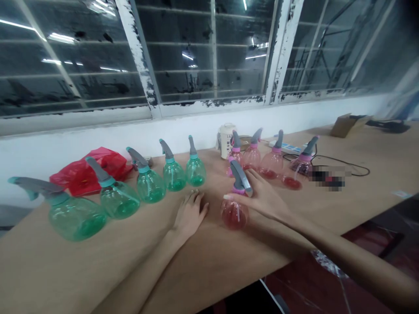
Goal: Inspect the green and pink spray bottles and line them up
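Observation:
My right hand (266,194) is closed around the neck of a pink spray bottle (233,216), its thumb in front just below the pink collar. This bottle stands upright near the middle of the table and has a grey trigger head. Flat on the tabletop, my left hand (190,213) rests with its fingers apart and holds nothing. To its left, several green spray bottles (151,188) with grey heads form a slanting row. Behind my right hand stand several more pink spray bottles (272,163), partly overlapping one another.
A red plastic bag (94,168) lies behind the green bottles. Against the wall stands a cream canister (226,141). Farther right are a power strip (288,147), a black cable (355,162) and an open cardboard box (347,125). The brown table's (229,270) front edge runs diagonally.

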